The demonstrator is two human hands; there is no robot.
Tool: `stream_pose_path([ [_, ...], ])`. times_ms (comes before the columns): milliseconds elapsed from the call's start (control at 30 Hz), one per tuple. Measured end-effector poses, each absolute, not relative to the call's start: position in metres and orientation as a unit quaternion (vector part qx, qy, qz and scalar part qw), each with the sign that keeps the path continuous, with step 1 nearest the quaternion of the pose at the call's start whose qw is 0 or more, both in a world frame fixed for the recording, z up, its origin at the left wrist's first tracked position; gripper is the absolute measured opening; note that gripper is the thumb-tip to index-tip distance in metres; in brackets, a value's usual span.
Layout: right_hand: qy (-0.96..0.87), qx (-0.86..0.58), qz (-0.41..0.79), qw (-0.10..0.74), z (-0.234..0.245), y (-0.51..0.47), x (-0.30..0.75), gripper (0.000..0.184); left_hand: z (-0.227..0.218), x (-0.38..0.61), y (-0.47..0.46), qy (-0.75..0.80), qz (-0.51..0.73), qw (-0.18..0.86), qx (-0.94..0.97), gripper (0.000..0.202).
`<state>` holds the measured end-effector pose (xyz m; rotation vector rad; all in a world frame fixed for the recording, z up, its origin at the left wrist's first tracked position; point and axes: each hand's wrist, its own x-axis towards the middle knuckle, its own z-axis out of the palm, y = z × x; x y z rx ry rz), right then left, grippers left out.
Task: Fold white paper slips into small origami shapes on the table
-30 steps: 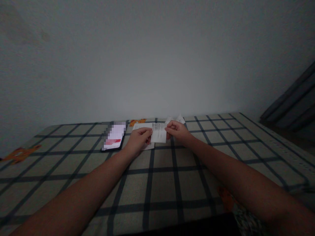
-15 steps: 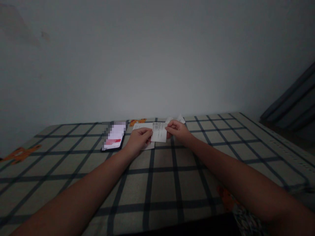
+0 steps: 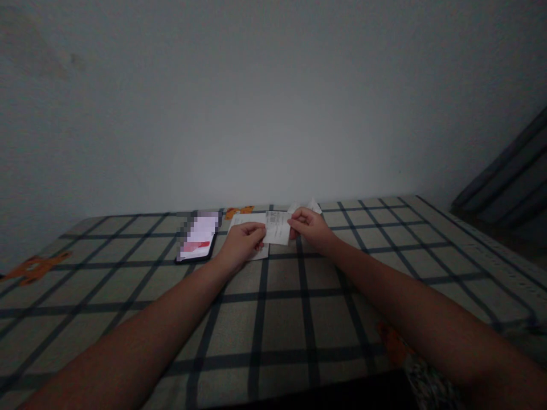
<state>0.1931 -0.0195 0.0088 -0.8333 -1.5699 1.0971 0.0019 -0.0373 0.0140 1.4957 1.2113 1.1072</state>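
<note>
A small white printed paper slip (image 3: pixel 278 228) is held between both hands a little above the checked cloth. My left hand (image 3: pixel 240 244) pinches its left edge with thumb and fingers closed. My right hand (image 3: pixel 310 227) pinches its right edge the same way. Under the left hand lies another white sheet (image 3: pixel 245 221), flat on the cloth. Both forearms reach forward from the bottom corners of the view.
A phone (image 3: pixel 199 236) with a lit screen lies just left of my left hand. Crumpled white paper bits (image 3: pixel 313 205) sit behind my right hand near the wall. The checked cloth (image 3: pixel 277 319) has orange prints. A dark slanted object (image 3: pixel 508 182) stands at right.
The slip and both hands have lifted very slightly; otherwise nothing has visibly moved.
</note>
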Motion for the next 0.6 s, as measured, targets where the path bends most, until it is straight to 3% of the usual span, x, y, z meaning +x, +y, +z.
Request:
stream_pose_path([
  [200,-0.649,-0.341,0.461,0.5,0.0094,-0.0184,0.1936,0.018,0.012,0.0014,-0.0365,0.482,0.455,0.448,0.6,0.023],
  [400,-0.695,-0.354,0.46,0.424,0.0134,-0.0227,0.1954,0.019,0.0114,0.001,-0.0347,0.478,0.475,0.443,0.592,0.024],
  [600,-0.693,-0.381,0.423,0.443,0.0159,-0.0232,0.1962,0.019,0.0123,0.0011,-0.0368,0.466,0.456,0.468,0.597,0.026],
])
